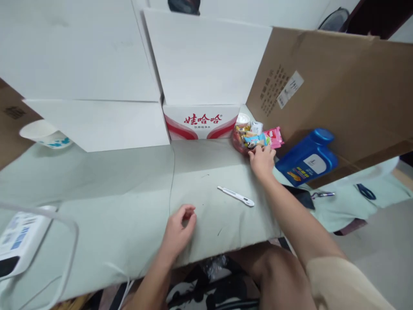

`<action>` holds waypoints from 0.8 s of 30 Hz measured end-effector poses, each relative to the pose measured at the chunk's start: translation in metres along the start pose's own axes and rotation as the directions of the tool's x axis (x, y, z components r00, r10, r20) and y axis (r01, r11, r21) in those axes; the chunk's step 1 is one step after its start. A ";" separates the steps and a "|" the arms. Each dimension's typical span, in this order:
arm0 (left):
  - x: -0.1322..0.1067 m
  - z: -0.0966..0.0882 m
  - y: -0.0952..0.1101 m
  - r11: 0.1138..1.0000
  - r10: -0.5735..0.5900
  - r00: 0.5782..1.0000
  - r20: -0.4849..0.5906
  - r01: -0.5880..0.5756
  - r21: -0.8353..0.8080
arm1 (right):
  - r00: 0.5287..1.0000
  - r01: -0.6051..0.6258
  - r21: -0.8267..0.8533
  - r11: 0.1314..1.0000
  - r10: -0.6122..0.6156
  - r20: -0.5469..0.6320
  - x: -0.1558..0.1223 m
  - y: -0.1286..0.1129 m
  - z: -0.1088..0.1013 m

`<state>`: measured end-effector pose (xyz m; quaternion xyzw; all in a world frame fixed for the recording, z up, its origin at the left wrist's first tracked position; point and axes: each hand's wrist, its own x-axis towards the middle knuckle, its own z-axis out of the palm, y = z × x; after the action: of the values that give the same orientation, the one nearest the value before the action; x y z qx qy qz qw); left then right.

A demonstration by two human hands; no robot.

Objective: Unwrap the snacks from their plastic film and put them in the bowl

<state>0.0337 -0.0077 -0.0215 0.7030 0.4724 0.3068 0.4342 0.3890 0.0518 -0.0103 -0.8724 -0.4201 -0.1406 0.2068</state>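
My right hand (263, 162) reaches to a clear bowl (238, 143) full of wrapped snacks, its fingers spread and bent at the bowl's front edge. A pink packet (274, 137) and a light blue packet (256, 141) lie on top, just beyond my fingertips. Whether the fingers touch a packet is hard to make out. My left hand (179, 228) rests on the cloth near the table's front edge, loosely curled, with a gap between thumb and fingers and nothing in it. Between my hands lies a white utility knife (236, 196).
A blue bottle (308, 158) leans by the cardboard panel (329, 94) on the right. White boards and a red-and-white carton (203, 122) stand at the back. On the left are a paper cup (45, 134) and a white device (24, 241) with a cable.
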 end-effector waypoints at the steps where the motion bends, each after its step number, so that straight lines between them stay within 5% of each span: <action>1: -0.001 -0.001 -0.004 1.000 0.012 1.000 0.021 -0.012 0.011 | 0.999 -0.036 -0.005 0.999 0.036 -0.001 0.012 -0.002 0.005; 6: -0.004 -0.003 -0.012 0.986 0.136 0.984 0.116 -0.145 0.080 | 0.997 -0.079 0.067 0.995 0.077 0.031 0.059 -0.001 0.027; 13: -0.008 0.001 -0.019 0.961 0.204 0.968 0.148 -0.226 0.156 | 0.973 -0.173 0.137 0.975 0.147 0.178 0.073 0.023 0.041; 19: -0.006 0.004 -0.020 0.920 0.305 0.942 0.140 -0.329 0.213 | 0.948 -0.120 0.091 0.989 0.087 0.306 0.123 0.023 0.060; 24: -0.004 0.005 -0.018 0.896 0.344 0.925 0.163 -0.376 0.236 | 0.869 0.015 0.158 0.987 -0.091 0.487 0.168 0.009 0.088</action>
<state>0.0289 -0.0098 -0.0404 0.8463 0.3442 0.2748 0.2997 0.5041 0.2023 -0.0189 -0.8496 -0.4918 0.1124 0.1535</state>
